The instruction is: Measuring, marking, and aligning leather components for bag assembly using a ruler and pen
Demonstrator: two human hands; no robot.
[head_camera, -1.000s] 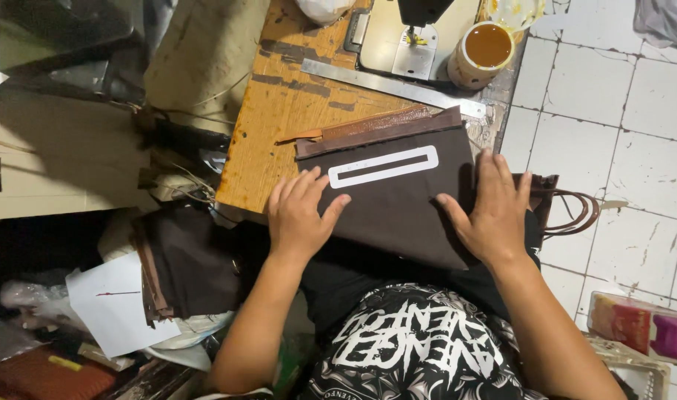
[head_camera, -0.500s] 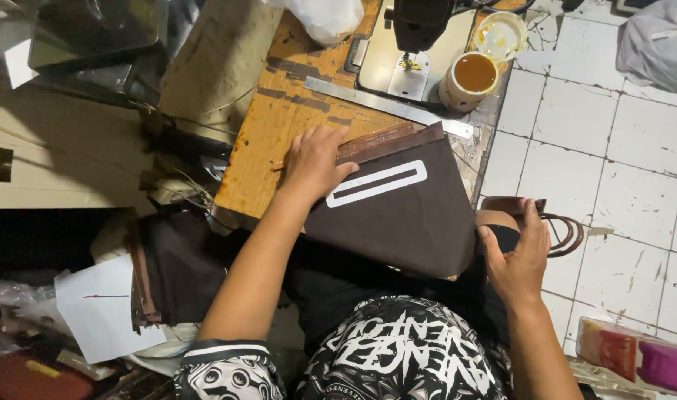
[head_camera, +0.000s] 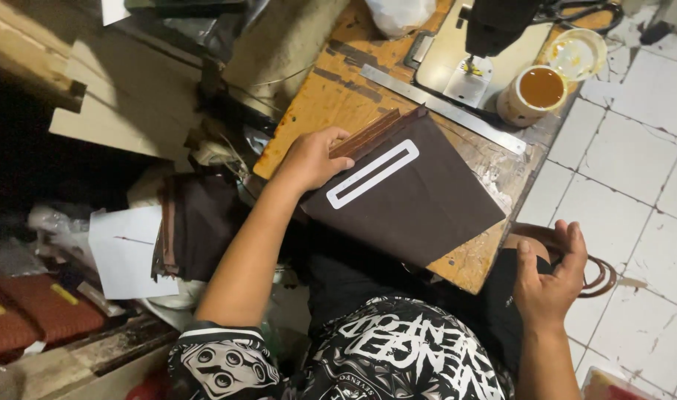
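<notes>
A dark brown fabric panel with a long white-edged slot lies on a worn wooden table. My left hand grips the panel's left corner, where thin brown strips stick out from under it. My right hand hovers off the table's near edge, above my lap, fingers spread and holding nothing. Brown looped straps lie just beyond it over the tiled floor.
A sewing machine stands at the table's far end beside a metal ruler and an open tin of amber glue. Stacked brown pieces and white paper sit to the left. White floor tiles are on the right.
My left hand slid from the panel's middle to its left corner and the panel turned. My right hand left the panel and dropped to the lap, fingers opening.
</notes>
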